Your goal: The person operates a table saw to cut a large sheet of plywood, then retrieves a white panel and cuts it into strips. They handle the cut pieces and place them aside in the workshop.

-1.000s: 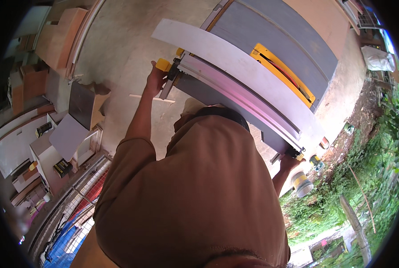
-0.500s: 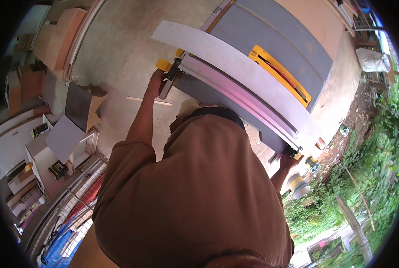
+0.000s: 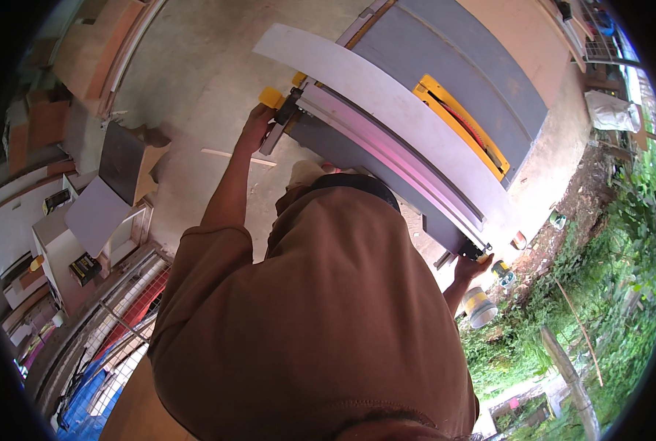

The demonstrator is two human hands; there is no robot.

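A table saw (image 3: pixel 482 66) with a grey top stands before me, its red blade showing in the slot of a yellow insert (image 3: pixel 464 126). Across the top runs a metal rip fence (image 3: pixel 394 158), and a long white board (image 3: pixel 372 77) lies along its far side, close to the insert. My left hand (image 3: pixel 257 128) is closed around the fence's left end, below a yellow lever (image 3: pixel 271 98). At the opposite end my right hand (image 3: pixel 472 269) grips the fence by its yellow-and-black end piece. Some fingers of both hands are hidden.
On the left are stacked panels (image 3: pixel 96 51), a white cabinet (image 3: pixel 60 250) and a dark tilted board (image 3: pixel 122 165). A thin strip (image 3: pixel 236 156) lies on the concrete floor. Buckets (image 3: pixel 480 307) stand at the right, beside green plants (image 3: pixel 585 272).
The view has shifted slightly. Both hands stay on the two ends of the fence, and the board keeps about the same place beside the insert.
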